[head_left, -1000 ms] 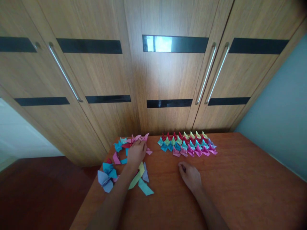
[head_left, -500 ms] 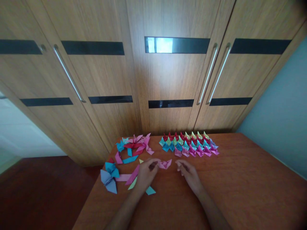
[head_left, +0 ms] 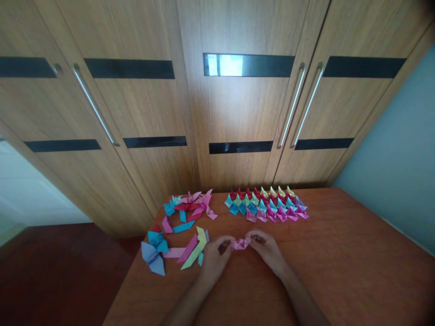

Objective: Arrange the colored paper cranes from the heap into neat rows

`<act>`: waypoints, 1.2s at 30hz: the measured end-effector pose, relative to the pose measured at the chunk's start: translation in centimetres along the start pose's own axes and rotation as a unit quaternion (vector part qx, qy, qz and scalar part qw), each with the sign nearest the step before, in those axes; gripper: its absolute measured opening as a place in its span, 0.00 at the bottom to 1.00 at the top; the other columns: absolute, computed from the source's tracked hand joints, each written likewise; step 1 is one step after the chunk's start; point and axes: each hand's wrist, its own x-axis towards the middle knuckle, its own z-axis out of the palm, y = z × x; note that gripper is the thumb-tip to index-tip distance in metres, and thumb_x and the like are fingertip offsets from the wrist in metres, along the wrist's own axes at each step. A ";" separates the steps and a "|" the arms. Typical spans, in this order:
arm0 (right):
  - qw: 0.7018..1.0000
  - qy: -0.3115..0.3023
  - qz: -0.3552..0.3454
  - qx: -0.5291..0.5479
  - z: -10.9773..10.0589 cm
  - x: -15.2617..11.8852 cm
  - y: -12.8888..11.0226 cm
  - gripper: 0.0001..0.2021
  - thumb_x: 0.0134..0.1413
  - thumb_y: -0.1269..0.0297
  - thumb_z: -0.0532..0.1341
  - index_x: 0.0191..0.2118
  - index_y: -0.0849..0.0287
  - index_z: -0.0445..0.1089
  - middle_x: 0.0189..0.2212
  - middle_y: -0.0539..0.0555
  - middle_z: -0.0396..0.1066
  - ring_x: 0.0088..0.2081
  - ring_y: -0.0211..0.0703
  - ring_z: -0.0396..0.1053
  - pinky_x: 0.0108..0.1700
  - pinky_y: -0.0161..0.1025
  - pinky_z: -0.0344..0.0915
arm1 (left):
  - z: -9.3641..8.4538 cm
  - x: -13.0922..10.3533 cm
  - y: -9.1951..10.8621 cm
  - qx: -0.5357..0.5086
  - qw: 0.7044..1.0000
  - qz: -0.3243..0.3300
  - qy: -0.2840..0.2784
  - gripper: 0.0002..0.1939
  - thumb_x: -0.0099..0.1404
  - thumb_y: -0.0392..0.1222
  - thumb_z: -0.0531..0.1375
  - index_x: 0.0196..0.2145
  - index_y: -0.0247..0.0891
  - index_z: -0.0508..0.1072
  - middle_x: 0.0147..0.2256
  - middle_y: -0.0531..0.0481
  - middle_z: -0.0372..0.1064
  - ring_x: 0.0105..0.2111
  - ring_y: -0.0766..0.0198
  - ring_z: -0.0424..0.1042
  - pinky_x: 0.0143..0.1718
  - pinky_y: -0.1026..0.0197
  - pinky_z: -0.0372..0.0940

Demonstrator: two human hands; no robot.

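Note:
A small pink origami piece (head_left: 241, 245) is stretched between my two hands, just above the table. My left hand (head_left: 218, 253) pinches its left end. At the opposite end, the fingertips of my right hand (head_left: 265, 246) are closed on it. Folded paper strips in yellow-green (head_left: 194, 254) and magenta (head_left: 188, 248) lie beside my left hand, which partly covers a blue one. Beyond both hands stand rows of small folded paper pieces (head_left: 268, 206) in red, yellow, green, blue and pink.
Pink, red and blue origami shapes (head_left: 200, 203) lie at the table's back left. A lavender folded piece (head_left: 153, 259) and a blue one (head_left: 158, 241) sit near the left edge. The wooden table (head_left: 340, 262) meets a wardrobe (head_left: 238, 113) behind and a wall (head_left: 390, 172) at right.
My right hand has moved left and taken hold of the pink piece's right end. My left hand has shifted right and nearer, uncovering more of the yellow-green strip.

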 end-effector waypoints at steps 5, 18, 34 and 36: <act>0.998 0.027 0.043 0.039 -0.1 -0.3 -0.4 0.15 0.50 0.51 0.62 0.36 0.58 0.72 0.27 0.51 0.72 0.28 0.39 0.67 0.28 0.33 0.61 | -0.1 -0.3 1.2 0.010 0.996 0.051 -0.067 0.09 0.61 0.36 0.58 0.37 0.41 0.77 0.34 0.51 0.75 0.34 0.63 0.72 0.37 0.65 0.65; 0.955 0.191 0.015 -0.228 -2.2 0.3 2.5 0.15 0.57 0.54 0.52 0.37 0.58 0.71 0.30 0.54 0.74 0.31 0.44 0.71 0.34 0.37 0.64 | 0.2 3.4 2.0 0.226 0.963 0.122 -0.084 0.09 0.64 0.35 0.54 0.37 0.40 0.74 0.35 0.50 0.73 0.35 0.64 0.71 0.38 0.65 0.64; 0.853 0.083 0.136 -0.497 -1.1 0.4 0.9 0.22 0.60 0.59 0.49 0.59 0.52 0.57 0.40 0.55 0.74 0.39 0.46 0.72 0.35 0.37 0.62 | 2.9 7.2 1.9 0.393 0.908 0.085 -0.117 0.15 0.71 0.41 0.45 0.43 0.40 0.71 0.42 0.44 0.71 0.41 0.59 0.72 0.41 0.59 0.65; 0.854 0.080 0.133 -0.497 -1.1 0.3 0.7 0.22 0.60 0.60 0.49 0.59 0.52 0.57 0.40 0.56 0.73 0.38 0.46 0.72 0.34 0.37 0.62 | 3.0 7.4 2.0 0.400 0.905 0.083 -0.120 0.15 0.71 0.40 0.45 0.45 0.41 0.70 0.42 0.44 0.71 0.41 0.59 0.72 0.41 0.59 0.65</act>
